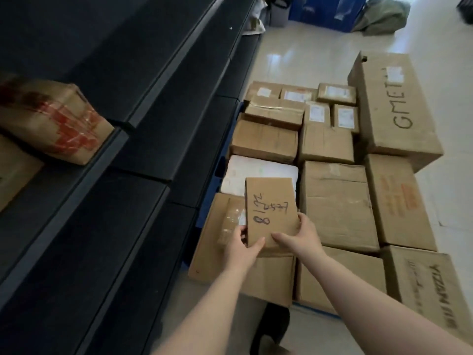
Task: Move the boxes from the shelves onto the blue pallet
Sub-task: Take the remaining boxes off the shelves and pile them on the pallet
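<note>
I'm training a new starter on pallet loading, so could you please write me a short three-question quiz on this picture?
1. True or false: both hands, left and right, grip the small handwritten box.
2. Which box bears the letters "GMET"?
A. the white box
B. the long box at the far right
C. the red-taped box
3. Fill in: the red-taped box lies on the dark ____.

Key
1. True: one hand holds each near corner, above the boxes already on the blue pallet.
2. B
3. shelf
</note>
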